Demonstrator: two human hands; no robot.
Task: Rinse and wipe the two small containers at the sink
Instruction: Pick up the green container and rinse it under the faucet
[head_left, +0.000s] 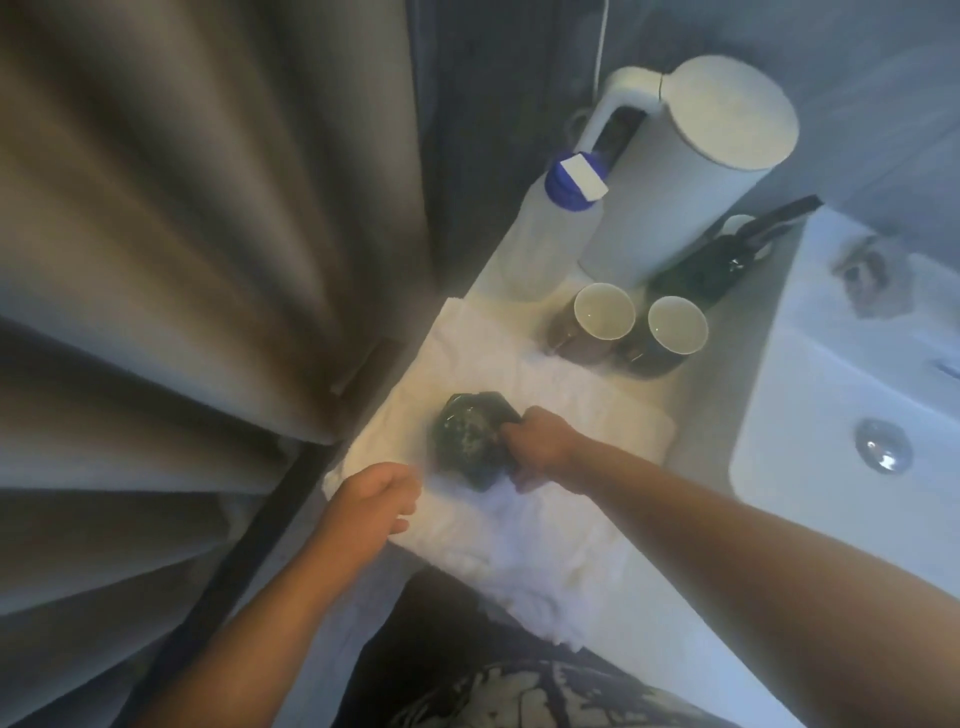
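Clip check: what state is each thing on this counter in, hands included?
right hand: fingers grip the dark container.
left hand: open, holding nothing, over the towel's left edge.
dark container: on the towel, held; which way up is unclear.
towel: spread on the counter.
mugs: upright, empty.
kettle: upright, lid shut.
bottle: upright, blue cap on.

Head camera looks steeply down, close over the counter (701, 395).
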